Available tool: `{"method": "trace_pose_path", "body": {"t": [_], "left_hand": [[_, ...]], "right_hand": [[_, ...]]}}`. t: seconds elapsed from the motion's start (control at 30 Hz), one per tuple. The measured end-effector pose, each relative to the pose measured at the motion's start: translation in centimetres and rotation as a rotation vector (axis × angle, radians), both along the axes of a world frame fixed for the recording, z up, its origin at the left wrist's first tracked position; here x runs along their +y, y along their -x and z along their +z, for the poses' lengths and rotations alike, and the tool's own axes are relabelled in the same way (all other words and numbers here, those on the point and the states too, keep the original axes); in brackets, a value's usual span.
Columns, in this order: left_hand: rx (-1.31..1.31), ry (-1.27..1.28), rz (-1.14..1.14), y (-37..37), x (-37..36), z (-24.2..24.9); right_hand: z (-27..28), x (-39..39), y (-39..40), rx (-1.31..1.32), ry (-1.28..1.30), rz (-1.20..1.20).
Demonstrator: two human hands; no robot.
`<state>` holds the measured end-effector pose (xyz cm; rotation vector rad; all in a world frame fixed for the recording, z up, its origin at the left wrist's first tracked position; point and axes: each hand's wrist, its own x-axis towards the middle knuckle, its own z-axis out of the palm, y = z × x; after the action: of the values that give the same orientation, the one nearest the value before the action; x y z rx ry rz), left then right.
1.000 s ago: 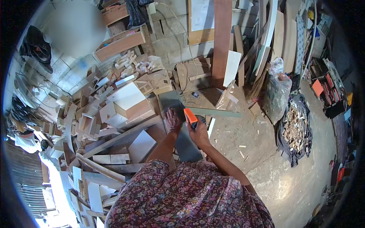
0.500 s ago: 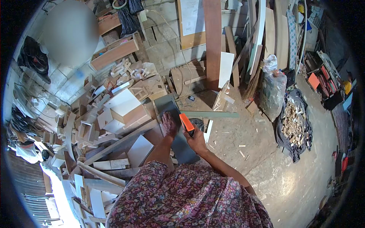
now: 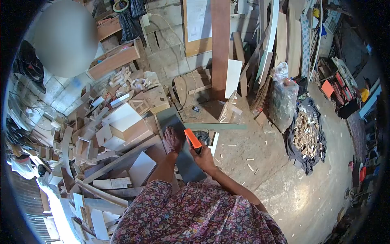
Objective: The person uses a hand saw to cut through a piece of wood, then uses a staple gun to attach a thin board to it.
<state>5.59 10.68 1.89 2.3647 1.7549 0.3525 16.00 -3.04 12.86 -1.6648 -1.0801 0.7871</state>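
Note:
My left hand (image 3: 173, 140) lies spread on a long dark grey board (image 3: 190, 166) in front of me. Its fingers point toward the board's far end. Just to the right, my right hand (image 3: 204, 159) is wrapped round an orange-and-black hand tool (image 3: 192, 138). The orange part sticks out forward of the fist, beside the board's right edge. I cannot make out a blade or the tool's exact kind. Past the tool, a green-grey strip (image 3: 215, 126) runs across the floor. A white strip (image 3: 214, 141) stands near a dark round item.
Wooden offcuts and small frames (image 3: 87, 142) are heaped on the left. Tall planks (image 3: 220, 49) lean against the block wall. To the right are a filled plastic bag (image 3: 282, 101) and a dark cloth (image 3: 310, 164) holding wood scraps. Small wood bits lie on the floor.
The whole view has shifted slightly, so things sit further left. My left hand stays on the board, and my right hand keeps its grip on the orange-and-black tool.

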Motion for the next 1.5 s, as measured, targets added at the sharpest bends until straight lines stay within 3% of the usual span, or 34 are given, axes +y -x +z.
{"method": "trace_pose_path", "body": {"t": [0.03,0.27,0.43,0.6,0.67,0.73,0.83,1.0,1.17,1.33,1.4,1.47,1.5], "left_hand": [[0.103,-0.068,-0.021,0.1,0.1,-0.7],[0.053,-0.051,-0.01,0.2,0.0,0.1],[-0.029,-0.125,-0.023,0.5,1.0,-2.9],[0.051,-0.195,-0.055,0.6,1.3,-4.1],[0.035,-0.196,-0.042,0.7,1.3,-4.4],[0.083,-0.244,-0.059,0.7,1.3,-3.9],[-0.057,-0.14,0.006,0.0,0.5,-2.0],[-0.039,-0.096,0.017,-0.1,0.8,-2.1],[-0.054,-0.124,-0.031,0.4,0.6,-2.5],[-0.021,-0.023,-0.018,0.2,-0.1,0.0],[0.045,-0.058,-0.009,0.8,0.1,-1.8],[-0.087,0.008,-0.009,1.6,0.3,-3.0],[0.024,-0.06,-0.001,1.6,0.1,-5.0]], "right_hand": [[-0.3,0.0,0.0,0.002,-0.037,0.001],[-0.9,-0.3,-0.1,-0.007,0.01,0.009],[-0.1,-0.3,-0.2,-0.044,0.062,0.055],[0.1,-0.3,0.1,-0.002,0.111,0.064],[-0.1,0.0,0.1,-0.024,-0.081,0.043],[0.2,0.0,0.0,-0.022,0.031,0.084],[0.0,-0.1,0.1,0.003,0.127,0.103],[-0.5,-0.3,-0.2,0.014,0.138,0.11],[-0.5,-0.3,-0.2,0.279,0.111,0.103],[0.0,-0.2,-0.4,0.317,0.063,0.111],[0.1,-0.1,-0.3,0.295,-0.002,0.116],[-0.8,-0.4,-0.2,0.292,0.027,0.139],[-0.5,-0.2,0.1,0.318,0.042,0.113]]}}
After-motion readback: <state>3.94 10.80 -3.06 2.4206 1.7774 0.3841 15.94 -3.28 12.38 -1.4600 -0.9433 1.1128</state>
